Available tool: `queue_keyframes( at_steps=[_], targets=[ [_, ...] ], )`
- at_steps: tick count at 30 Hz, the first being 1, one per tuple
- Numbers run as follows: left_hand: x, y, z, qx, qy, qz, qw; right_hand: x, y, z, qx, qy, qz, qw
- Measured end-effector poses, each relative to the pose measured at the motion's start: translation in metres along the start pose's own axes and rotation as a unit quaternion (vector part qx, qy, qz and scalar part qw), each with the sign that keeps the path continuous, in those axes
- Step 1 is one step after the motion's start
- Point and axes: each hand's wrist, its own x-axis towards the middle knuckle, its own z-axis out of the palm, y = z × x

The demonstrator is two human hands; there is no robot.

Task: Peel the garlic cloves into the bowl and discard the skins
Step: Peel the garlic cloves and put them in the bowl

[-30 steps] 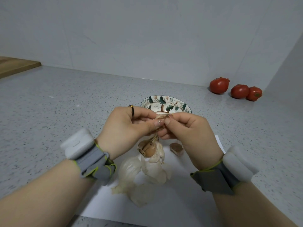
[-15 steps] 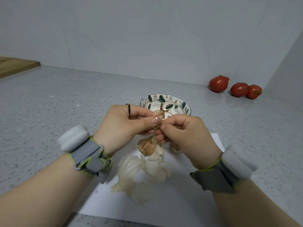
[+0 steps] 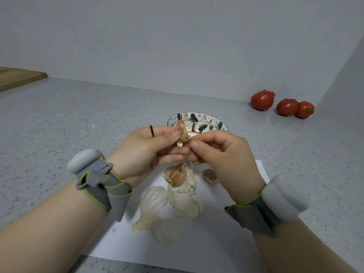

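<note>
My left hand pinches a tan garlic clove between thumb and fingers, raised in front of the patterned bowl. My right hand pinches a strip of its skin just below the clove. Under the hands, a partly broken garlic head sits on a white sheet among loose white skins. One more unpeeled clove lies on the sheet beside my right hand. The bowl's near side is hidden by my fingers.
Three tomatoes sit against the wall at the back right. A wooden board lies at the far left edge. The grey speckled counter stretches around the sheet.
My left hand has lifted and turned the clove so it now shows above the thumb. My right hand has drawn down and to the right, pulling skin away from it.
</note>
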Motion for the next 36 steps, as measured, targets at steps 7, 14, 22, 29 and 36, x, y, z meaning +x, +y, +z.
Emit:
queue_keyframes(
  at_steps=[7,14,22,29,36],
  targets=[
    [0.0007,-0.0022,0.002,0.014,-0.014,-0.038,0.999,-0.003,0.001,0.0034,-0.091,0.03,-0.06,0.994],
    [0.0015,-0.0068,0.0015,0.047,-0.014,-0.039,0.998,-0.005,0.0041,0.0061,-0.182,0.05,-0.106,0.976],
    [-0.0005,-0.0054,0.0029,0.1,0.041,0.072,0.992,-0.0046,0.0033,0.0034,-0.165,0.028,-0.077,0.983],
    [-0.0032,-0.0046,0.0069,0.157,0.077,0.129,0.976,-0.0051,-0.0014,0.0012,-0.124,-0.009,-0.009,0.992],
    [-0.0039,-0.0047,0.009,0.158,0.07,0.126,0.977,-0.0038,0.0002,-0.0001,-0.109,-0.007,0.005,0.994]
  ],
)
